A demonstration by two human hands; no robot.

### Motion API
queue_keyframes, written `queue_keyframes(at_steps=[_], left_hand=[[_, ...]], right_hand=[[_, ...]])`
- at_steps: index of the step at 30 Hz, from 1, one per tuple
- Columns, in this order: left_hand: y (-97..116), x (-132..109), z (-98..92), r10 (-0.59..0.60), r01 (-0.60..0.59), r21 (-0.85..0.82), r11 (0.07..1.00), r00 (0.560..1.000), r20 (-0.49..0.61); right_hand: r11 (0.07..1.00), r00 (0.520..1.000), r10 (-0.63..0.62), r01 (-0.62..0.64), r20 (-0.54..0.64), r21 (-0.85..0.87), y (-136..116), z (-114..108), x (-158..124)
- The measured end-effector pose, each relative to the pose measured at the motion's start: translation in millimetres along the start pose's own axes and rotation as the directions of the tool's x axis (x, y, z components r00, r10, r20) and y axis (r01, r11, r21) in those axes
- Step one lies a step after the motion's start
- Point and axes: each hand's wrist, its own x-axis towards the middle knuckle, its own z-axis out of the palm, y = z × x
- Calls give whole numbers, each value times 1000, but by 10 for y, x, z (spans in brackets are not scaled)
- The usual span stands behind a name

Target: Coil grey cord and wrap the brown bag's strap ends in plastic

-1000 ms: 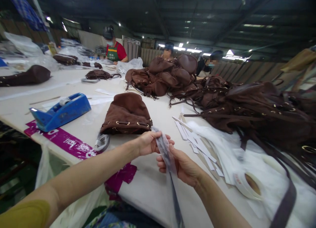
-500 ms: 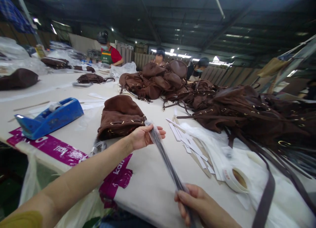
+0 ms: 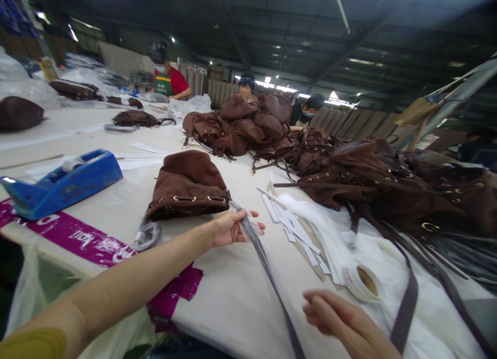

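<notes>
My left hand (image 3: 235, 227) pinches a long dark strap (image 3: 267, 263) sleeved in clear plastic film, close to where it meets a brown drawstring bag (image 3: 188, 185). The bag lies on the white table (image 3: 225, 291), with gold eyelets along its edge. From my left hand the strap runs down toward the bottom edge of the view. To the right of the strap, and apart from it, is my right hand (image 3: 341, 317), its fingers bent together with nothing visible in them. A grey plastic-wrapped coil (image 3: 147, 236) lies by the bag's near left corner.
A blue tape dispenser (image 3: 66, 180) stands at left. Piled brown bags (image 3: 248, 126) spread across the back and right. Paper strips (image 3: 301, 232), a tape roll (image 3: 363, 283) and white sheeting (image 3: 392, 255) lie at right. Co-workers (image 3: 171, 82) are beyond the table.
My right hand has let go of the strap's lower part and moved right. My left hand keeps its hold near the bag. The view has shifted slightly to the right.
</notes>
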Motion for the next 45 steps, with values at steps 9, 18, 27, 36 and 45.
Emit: queue_keyframes(at_steps=[9, 18, 27, 36, 45], left_hand=[[1, -76, -92, 29, -29, 12, 999, 998, 50], [262, 4, -163, 65, -65, 1, 998, 991, -114], [533, 47, -9, 132, -135, -5, 991, 977, -165], [674, 256, -52, 195, -224, -57, 973, 928, -317], [872, 413, -259, 221, -270, -61, 961, 882, -416]], right_hand=[[948, 904, -82, -59, 419, 314, -767, 717, 919], [909, 897, 20, -200, 441, 365, -259, 448, 361], [932, 971, 52, -131, 234, 337, -158, 242, -117], [911, 957, 70, -176, 281, 374, -113, 112, -375], [897, 933, 96, -232, 346, 377, 114, 1, -572]])
